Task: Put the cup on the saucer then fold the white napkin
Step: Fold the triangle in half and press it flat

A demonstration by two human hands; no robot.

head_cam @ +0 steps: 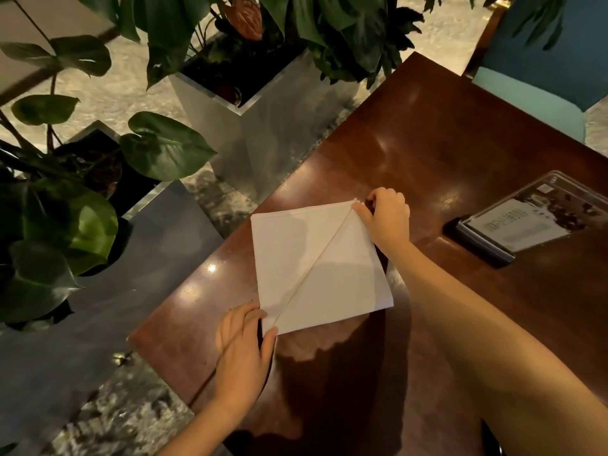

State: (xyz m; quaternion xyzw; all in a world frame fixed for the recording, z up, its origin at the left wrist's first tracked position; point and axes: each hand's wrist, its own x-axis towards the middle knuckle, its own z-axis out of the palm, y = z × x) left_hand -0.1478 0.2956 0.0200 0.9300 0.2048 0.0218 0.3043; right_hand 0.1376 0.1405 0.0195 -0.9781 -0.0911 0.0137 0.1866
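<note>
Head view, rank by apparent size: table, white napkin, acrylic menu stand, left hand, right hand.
1. table
2. white napkin
3. acrylic menu stand, partly cut off by the frame edge
4. left hand and right hand: look alike, and the left is nearer the camera, so unranked.

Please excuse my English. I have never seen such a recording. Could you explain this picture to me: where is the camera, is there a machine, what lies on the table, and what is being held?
There is no machine here: a person works with two bare hands. The single picture comes from a camera worn on the person's head, looking forward and down.

On the dark brown wooden table lies a white square cloth napkin with a diagonal fold line across it. The left hand pinches the near end of that line, and the right hand pinches the far end.

At the right stands a clear plastic sign holder on a black base. Green potted plants stand on the floor beside the table. No cup or saucer is in view.
</note>
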